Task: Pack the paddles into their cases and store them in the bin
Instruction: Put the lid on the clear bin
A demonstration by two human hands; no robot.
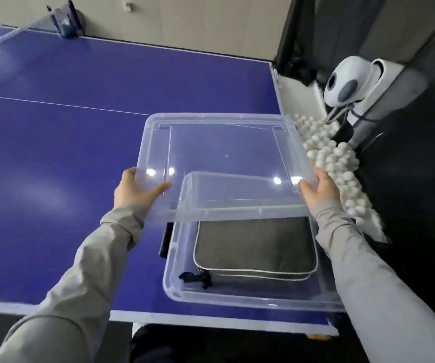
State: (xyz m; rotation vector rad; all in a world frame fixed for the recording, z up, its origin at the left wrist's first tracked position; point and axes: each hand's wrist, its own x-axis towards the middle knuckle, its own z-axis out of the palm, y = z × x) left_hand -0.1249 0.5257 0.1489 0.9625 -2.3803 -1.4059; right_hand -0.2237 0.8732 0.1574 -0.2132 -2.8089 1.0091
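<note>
Gripping the clear lid (pixel 219 150) by its side edges, the left hand (pixel 135 191) and right hand (pixel 320 189) hold it tilted above the bin (pixel 174 286), where grey paddle cases (pixel 255 247) lie stacked.

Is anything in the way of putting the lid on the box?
Nothing visible. Both hands, left hand and right hand, hold the clear lid tilted over the box. The grey case lies flat inside, seemingly below the rim.
</note>
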